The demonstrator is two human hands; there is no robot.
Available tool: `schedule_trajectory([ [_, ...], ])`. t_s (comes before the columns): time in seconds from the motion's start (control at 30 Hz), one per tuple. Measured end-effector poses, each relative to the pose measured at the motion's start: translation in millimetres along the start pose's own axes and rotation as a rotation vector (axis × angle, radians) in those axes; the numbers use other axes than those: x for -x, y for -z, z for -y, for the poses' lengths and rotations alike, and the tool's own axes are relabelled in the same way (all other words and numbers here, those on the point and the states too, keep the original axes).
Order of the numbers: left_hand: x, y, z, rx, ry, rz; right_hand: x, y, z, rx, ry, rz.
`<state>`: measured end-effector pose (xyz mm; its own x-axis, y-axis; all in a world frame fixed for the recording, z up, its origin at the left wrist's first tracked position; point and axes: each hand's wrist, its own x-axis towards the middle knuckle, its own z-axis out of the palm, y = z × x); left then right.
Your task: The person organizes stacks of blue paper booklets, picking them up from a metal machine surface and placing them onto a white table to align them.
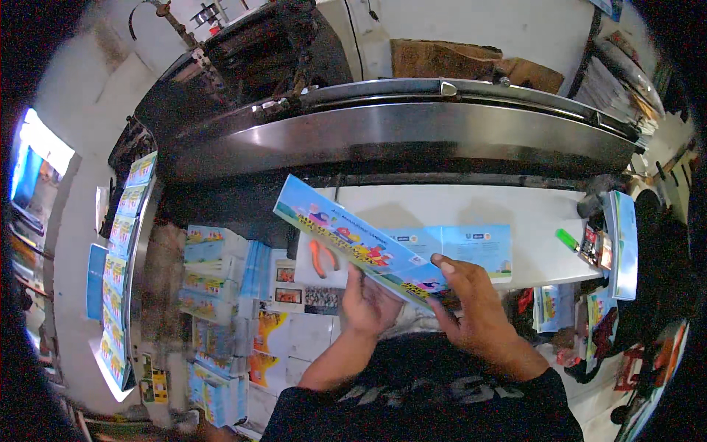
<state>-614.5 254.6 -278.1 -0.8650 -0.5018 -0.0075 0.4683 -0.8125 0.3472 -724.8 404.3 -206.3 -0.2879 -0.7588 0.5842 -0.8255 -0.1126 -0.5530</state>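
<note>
Your left hand (370,300) grips from underneath and your right hand (469,302) pinches the near end of a long blue printed booklet (353,245) with bright cartoon lettering, tilted up to the far left. Just beyond lies an open light-blue sheet (460,247) on the white table (530,214), orange-handled pliers (322,257) at its left edge, a green marker (567,239) far right. Blue stacks (210,265) crowd the left; the steel machine (398,129) bounds the far side, its detail blurred.

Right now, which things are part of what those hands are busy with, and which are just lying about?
In use:
- booklet, held in both hands
- left hand, under it
- right hand, on its near end
- open sheet on the white table, just behind

Lying about:
- orange pliers
- green marker
- stacks of prints at left
- row of prints along the far left
- steel machine behind
</note>
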Motion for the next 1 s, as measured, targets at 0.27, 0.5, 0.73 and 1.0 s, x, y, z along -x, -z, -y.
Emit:
schedule_trajectory([
  [0.27, -1, 5, -8, 0.22, 0.074, 0.055, 0, 25, 24, -0.173, -0.142, 0.381],
  [0.5, -7, 3, -11, 0.28, 0.014, -0.006, 3, 28, 22, 0.02, -0.262, 0.399],
  [0.73, -8, -2, -10, 0.206, -0.033, -0.124, 6, 25, 4, 0.019, -0.351, 0.306],
  [1.0, 13, -6, -3, -1.684, -0.459, -0.053, -7, 6, -8, 0.18, -0.248, 0.295],
])
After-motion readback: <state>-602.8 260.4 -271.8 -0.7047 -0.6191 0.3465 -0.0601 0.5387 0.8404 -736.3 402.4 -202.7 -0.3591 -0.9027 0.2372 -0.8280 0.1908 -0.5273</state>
